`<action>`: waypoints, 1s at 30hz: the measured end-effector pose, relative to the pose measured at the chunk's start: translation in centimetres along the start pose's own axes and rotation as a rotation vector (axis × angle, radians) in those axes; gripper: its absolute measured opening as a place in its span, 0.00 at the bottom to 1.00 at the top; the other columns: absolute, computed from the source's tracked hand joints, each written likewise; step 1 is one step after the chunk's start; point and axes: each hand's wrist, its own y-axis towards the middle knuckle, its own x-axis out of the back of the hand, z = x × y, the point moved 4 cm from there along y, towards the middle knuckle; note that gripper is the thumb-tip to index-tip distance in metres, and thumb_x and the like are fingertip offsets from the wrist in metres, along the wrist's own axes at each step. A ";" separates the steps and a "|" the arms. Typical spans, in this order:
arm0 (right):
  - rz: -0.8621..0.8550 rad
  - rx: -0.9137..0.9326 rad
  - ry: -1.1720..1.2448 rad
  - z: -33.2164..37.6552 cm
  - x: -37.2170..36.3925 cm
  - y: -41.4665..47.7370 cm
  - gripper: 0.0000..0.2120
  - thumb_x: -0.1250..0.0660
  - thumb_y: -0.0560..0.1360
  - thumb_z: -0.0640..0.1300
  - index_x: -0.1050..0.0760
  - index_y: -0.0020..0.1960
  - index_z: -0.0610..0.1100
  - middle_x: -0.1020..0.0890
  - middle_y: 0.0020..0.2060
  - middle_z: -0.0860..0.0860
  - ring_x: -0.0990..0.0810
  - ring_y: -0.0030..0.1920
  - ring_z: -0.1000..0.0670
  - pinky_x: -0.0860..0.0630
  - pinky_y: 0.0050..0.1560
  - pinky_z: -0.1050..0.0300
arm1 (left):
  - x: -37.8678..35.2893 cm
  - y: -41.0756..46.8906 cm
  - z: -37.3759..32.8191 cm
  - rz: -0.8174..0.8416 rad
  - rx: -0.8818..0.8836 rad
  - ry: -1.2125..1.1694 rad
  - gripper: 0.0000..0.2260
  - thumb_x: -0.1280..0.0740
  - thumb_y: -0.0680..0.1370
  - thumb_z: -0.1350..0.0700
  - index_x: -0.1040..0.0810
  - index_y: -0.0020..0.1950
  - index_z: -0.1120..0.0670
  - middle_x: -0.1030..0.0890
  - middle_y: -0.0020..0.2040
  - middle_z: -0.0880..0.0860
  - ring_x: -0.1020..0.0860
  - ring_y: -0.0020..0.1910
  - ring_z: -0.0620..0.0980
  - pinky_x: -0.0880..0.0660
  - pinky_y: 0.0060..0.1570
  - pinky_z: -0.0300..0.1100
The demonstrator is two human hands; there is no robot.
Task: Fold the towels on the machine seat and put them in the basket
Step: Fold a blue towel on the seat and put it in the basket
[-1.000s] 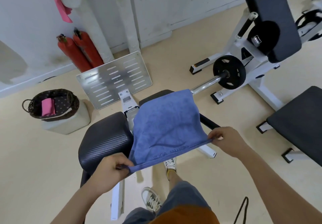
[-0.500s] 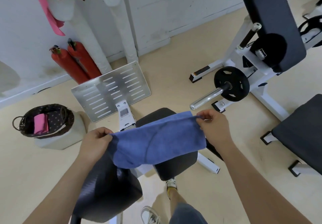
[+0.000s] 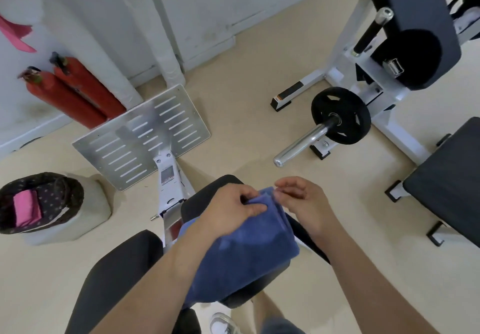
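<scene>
A blue towel (image 3: 244,253), folded into a narrow stack, hangs over the black machine seat (image 3: 205,201) at the lower middle. My left hand (image 3: 228,207) has crossed over and pinches the towel's top corners. My right hand (image 3: 304,201) sits just right of that edge, fingers loosely curled against the corner. A dark dotted basket (image 3: 52,191) stands on a pale block at the far left, holding a folded pink towel (image 3: 24,207).
A second black pad (image 3: 117,276) lies at lower left. A slotted metal footplate (image 3: 145,136) stands behind the seat. Two red extinguishers (image 3: 70,92) lean on the wall. A weight plate on a chrome bar (image 3: 340,115) and another bench (image 3: 446,183) stand to the right.
My hands have come together, bringing the left end of the towel over to the right end and folding it in half. The towel has sunk lower onto the seat.
</scene>
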 end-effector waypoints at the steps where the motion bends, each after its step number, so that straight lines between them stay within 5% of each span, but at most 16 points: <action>1: -0.008 -0.072 -0.052 -0.5 0.6 0.8 0.06 0.32 0.75 0.37 0.21 0.51 0.43 0.16 0.47 0.47 0.19 0.45 0.53 0.26 0.40 0.69 | 0.1 0.2 0.3 0.009 0.021 -0.033 0.06 0.27 0.72 0.60 0.20 0.36 0.51 0.22 0.31 0.41 0.27 0.32 0.38 0.30 0.39 0.33; 5: 0.211 -0.382 -0.240 -2.8 0.2 2.9 0.18 0.38 0.78 0.55 0.19 0.52 0.41 0.17 0.46 0.48 0.20 0.44 0.50 0.29 0.40 0.62 | 0.3 0.7 0.5 0.024 0.061 -0.107 0.12 0.28 0.72 0.64 0.20 0.36 0.47 0.21 0.31 0.39 0.25 0.33 0.34 0.31 0.38 0.28; 8: 0.299 -0.433 -0.143 -3.1 -0.8 3.4 0.16 0.34 0.77 0.50 0.18 0.52 0.37 0.18 0.42 0.43 0.22 0.39 0.49 0.28 0.38 0.60 | -0.1 1.2 0.4 0.033 0.071 -0.153 0.11 0.29 0.73 0.63 0.20 0.36 0.48 0.21 0.31 0.40 0.25 0.33 0.37 0.30 0.38 0.31; 14: 0.269 -0.277 0.118 -2.3 -1.2 3.4 0.06 0.30 0.75 0.39 0.17 0.50 0.39 0.15 0.46 0.40 0.18 0.45 0.43 0.23 0.50 0.49 | 0.3 1.9 -0.2 0.047 0.068 -0.147 0.05 0.31 0.76 0.60 0.17 0.40 0.56 0.22 0.32 0.43 0.27 0.32 0.38 0.31 0.37 0.30; 17: 0.356 -0.184 0.110 -1.3 -1.4 2.8 0.08 0.33 0.77 0.39 0.17 0.53 0.40 0.15 0.50 0.41 0.18 0.52 0.43 0.24 0.58 0.49 | 1.0 2.3 -0.5 -0.051 0.039 -0.104 0.06 0.28 0.73 0.61 0.17 0.40 0.50 0.19 0.40 0.43 0.22 0.41 0.38 0.29 0.44 0.29; 20: 0.329 -0.117 0.084 -0.4 -1.3 2.6 0.07 0.31 0.75 0.37 0.18 0.52 0.37 0.15 0.48 0.41 0.17 0.51 0.45 0.22 0.56 0.52 | 1.4 2.4 -0.6 -0.088 0.032 -0.091 0.10 0.27 0.71 0.62 0.17 0.39 0.47 0.20 0.50 0.43 0.21 0.49 0.38 0.28 0.50 0.29; 25: 0.259 -0.052 0.012 1.0 -1.1 2.3 0.05 0.31 0.73 0.32 0.26 0.45 0.38 0.16 0.39 0.39 0.19 0.39 0.47 0.24 0.46 0.53 | 1.9 2.0 -0.8 -0.049 0.065 -0.176 0.02 0.28 0.72 0.64 0.16 0.43 0.58 0.17 0.37 0.49 0.22 0.36 0.41 0.27 0.41 0.34; 30: 0.442 0.030 -0.100 2.6 -1.2 0.7 0.05 0.33 0.77 0.43 0.19 0.49 0.44 0.16 0.44 0.52 0.19 0.46 0.57 0.24 0.49 0.66 | 4.0 0.4 -1.9 -0.141 0.069 -0.278 0.03 0.28 0.72 0.65 0.15 0.43 0.58 0.15 0.41 0.54 0.18 0.43 0.48 0.22 0.50 0.46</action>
